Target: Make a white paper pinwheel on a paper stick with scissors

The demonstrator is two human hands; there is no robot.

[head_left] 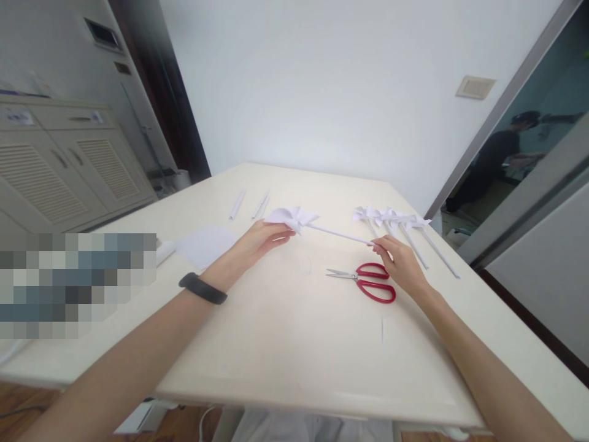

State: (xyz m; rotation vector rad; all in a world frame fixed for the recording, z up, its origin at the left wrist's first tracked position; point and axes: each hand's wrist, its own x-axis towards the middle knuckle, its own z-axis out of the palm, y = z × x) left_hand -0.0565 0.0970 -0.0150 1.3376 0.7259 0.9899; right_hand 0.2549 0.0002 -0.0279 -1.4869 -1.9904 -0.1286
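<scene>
While the left hand (pixel 262 239) pinches the paper pinwheel (pixel 292 218) head, the right hand (pixel 400 261) grips its stick's far end, above the table (pixel 285 344).

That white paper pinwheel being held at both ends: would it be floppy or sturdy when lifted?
The pinwheel probably weighs little; it looks like thin folded paper. Its blades likely crush easily under the left hand. The slim stick, pinched by the right hand, may bend.

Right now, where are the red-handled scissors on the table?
In the head view, the red-handled metal scissors lie flat on the cream table, right of centre, just beside the right hand, which pinches the stick of a white paper pinwheel.
</scene>
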